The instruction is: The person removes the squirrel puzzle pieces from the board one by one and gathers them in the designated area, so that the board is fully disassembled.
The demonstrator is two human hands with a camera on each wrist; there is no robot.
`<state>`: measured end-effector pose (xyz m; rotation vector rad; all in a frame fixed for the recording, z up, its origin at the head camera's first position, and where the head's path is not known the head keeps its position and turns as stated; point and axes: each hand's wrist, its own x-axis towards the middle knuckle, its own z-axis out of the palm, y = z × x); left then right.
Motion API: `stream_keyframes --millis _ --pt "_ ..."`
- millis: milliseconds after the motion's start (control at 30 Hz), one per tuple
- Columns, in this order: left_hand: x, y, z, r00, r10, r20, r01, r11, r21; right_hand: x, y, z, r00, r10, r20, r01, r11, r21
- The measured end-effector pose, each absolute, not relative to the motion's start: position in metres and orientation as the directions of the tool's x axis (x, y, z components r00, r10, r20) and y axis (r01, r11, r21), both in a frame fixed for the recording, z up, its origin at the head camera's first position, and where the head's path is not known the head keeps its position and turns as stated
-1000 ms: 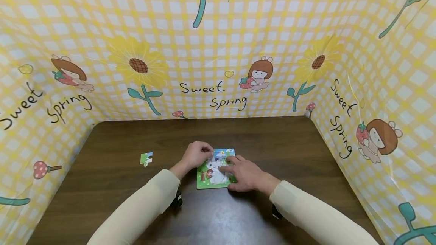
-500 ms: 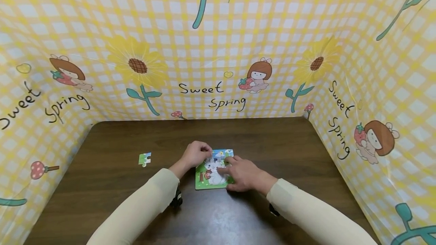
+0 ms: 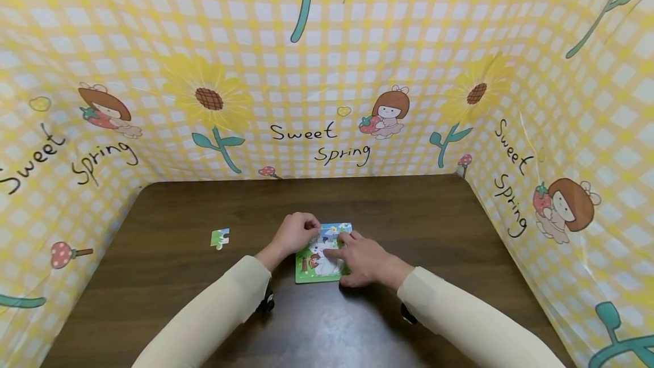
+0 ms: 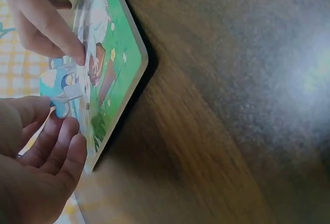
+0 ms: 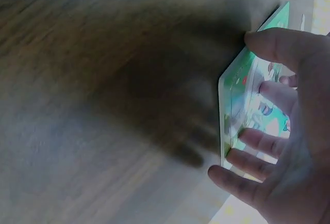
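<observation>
A flat jigsaw puzzle point(image 3: 327, 270) with a green border and a white cartoon animal lies on the table in the head view. My left hand point(image 3: 294, 234) is at its upper left corner. Between thumb and index finger it pinches a small blue puzzle piece point(image 4: 62, 109), low over the picture in the left wrist view. From the right side my right hand point(image 3: 367, 261) spreads over the puzzle, index finger extended onto the picture. Its thumb point(image 5: 263, 43) touches the near edge in the right wrist view. Both hands hide parts of the picture.
To the left on the brown wooden table point(image 3: 168, 277) lies a green and white joined group of puzzle pieces point(image 3: 219, 238). A yellow checked cloth point(image 3: 327, 84) with printed flowers and figures rises around the table's back and sides.
The right hand has shifted slightly left, its index finger reaching a little further over the picture. The left hand keeps its pinch at the upper left corner.
</observation>
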<state>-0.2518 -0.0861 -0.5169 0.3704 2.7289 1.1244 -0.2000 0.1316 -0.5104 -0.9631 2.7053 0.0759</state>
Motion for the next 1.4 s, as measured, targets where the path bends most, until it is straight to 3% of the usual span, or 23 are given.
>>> stream_keyframes --millis 400,733,1100,1400 --pt "-0.257 -0.087 -0.501 -0.965 0.254 -0.066 0.095 0.572 0.815 -0.192 0.139 -0.521 -0.759 -0.62 -0.196 -0.613 0.783 -0.105" --pt "-0.258 -0.137 -0.483 -0.956 0.263 -0.132 0.02 0.503 0.864 -0.186 0.148 -0.521 -0.74 -0.653 -0.162 -0.635 0.758 -0.151" --pt "-0.261 -0.225 -0.481 -0.963 0.199 -0.18 -0.017 0.624 0.782 -0.181 0.152 -0.519 -0.73 -0.669 -0.142 -0.643 0.742 -0.189" --pt "-0.26 -0.256 -0.489 -0.965 0.18 -0.188 0.007 0.74 0.673 -0.181 0.152 -0.519 -0.73 -0.666 -0.151 -0.64 0.744 -0.191"
